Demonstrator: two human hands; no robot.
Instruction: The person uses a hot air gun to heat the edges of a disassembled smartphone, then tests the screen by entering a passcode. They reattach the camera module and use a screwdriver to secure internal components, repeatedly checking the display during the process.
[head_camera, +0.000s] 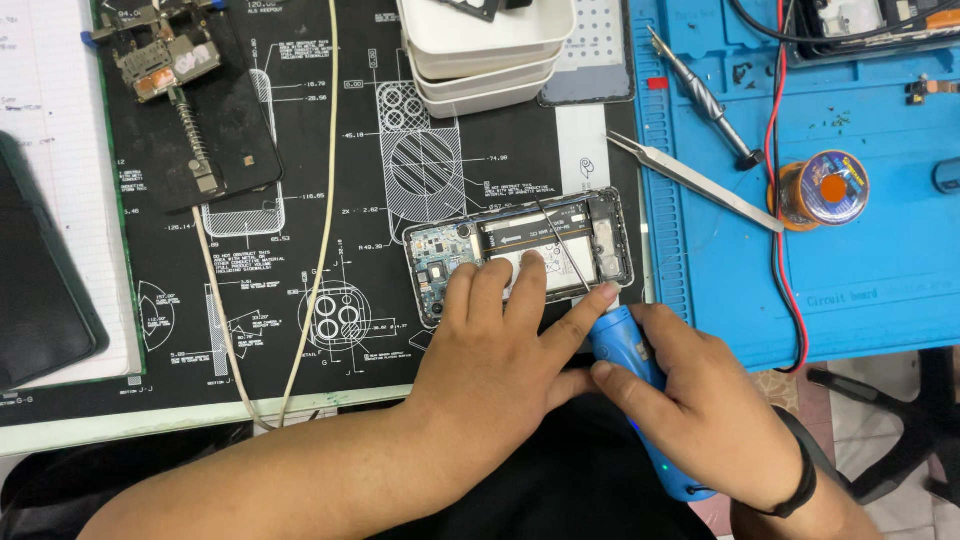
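An opened smartphone (455, 255) lies back-up on a black printed work mat (350, 150), its circuit board and battery exposed. My left hand (505, 345) rests on its lower half, fingers pressing it down. My right hand (700, 400) grips a blue electric screwdriver (625, 345); its thin bit (565, 245) slants up across the phone toward the top edge.
Metal tweezers (690, 180) and a precision screwdriver (705, 100) lie on the blue silicone mat (880, 250) beside a solder spool (830, 188) and red and black wires (780, 120). Stacked white trays (485, 60) sit behind the phone. A metal clamp fixture (170, 60), a cream cable (325, 200) and a dark tablet (35, 280) lie left.
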